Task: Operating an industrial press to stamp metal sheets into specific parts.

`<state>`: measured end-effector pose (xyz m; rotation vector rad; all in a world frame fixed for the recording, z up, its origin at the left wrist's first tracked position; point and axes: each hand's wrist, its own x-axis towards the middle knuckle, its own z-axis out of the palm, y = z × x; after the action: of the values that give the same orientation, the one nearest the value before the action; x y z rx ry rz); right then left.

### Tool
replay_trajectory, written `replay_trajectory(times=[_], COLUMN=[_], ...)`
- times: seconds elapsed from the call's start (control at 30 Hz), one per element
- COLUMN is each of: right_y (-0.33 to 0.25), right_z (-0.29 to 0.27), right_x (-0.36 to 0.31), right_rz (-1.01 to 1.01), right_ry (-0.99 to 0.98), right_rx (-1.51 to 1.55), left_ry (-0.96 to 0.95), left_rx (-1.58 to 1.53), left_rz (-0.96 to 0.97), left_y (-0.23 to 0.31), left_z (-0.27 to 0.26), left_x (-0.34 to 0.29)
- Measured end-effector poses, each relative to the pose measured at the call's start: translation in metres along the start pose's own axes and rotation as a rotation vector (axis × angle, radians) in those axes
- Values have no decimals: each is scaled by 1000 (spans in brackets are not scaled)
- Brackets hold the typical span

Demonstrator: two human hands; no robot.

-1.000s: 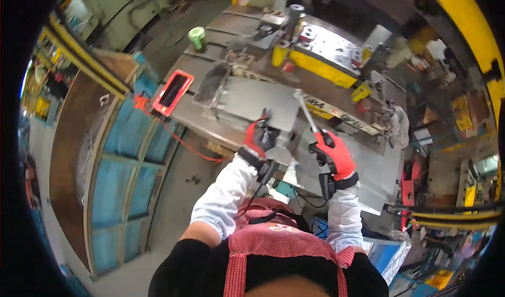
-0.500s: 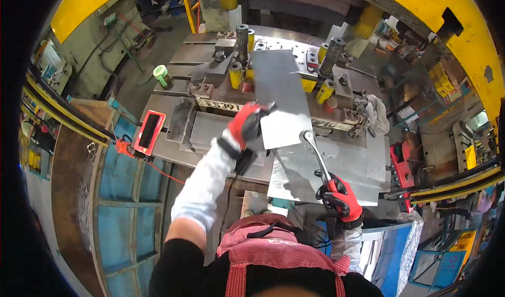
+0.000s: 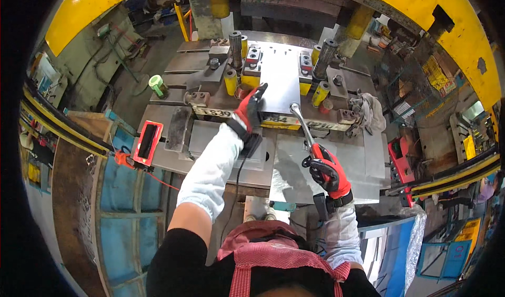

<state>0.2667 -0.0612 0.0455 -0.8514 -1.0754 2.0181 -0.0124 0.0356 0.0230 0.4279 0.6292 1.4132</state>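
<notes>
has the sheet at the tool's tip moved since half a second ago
Yes: the metal sheet moved forward; its near edge, then short of the lettered bar, now reaches it.

Far edge of metal sheet (image 3: 281, 81) unclear, prob. b/c glare.

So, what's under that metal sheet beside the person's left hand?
Yellow-sided blocks flank the metal sheet, and a lettered bar shows past its near edge. Whatever lies directly beneath the sheet is covered.
</notes>
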Motion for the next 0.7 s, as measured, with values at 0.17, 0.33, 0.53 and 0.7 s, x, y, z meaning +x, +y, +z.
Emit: replay_trajectory(times=[0.17,0.33,0.53,0.7], right_y=[0,8,12,12], right_z=[19,25,33,40], right_x=[1,1,1,-1], right_rz=[-8,-21,-43,-42], right_ry=[-70,-24,-12,11], right_rx=[-39,-16,-5,-11], left_ry=[-172,-1,-61,19], left_rx=[-157,-162,-163,-154], left_rz=[148,116,98,95], left_y=[-20,-18,-14,-15], left_z=[-24,-23,-16,-15], left_x=[-32,-25,-27,-24])
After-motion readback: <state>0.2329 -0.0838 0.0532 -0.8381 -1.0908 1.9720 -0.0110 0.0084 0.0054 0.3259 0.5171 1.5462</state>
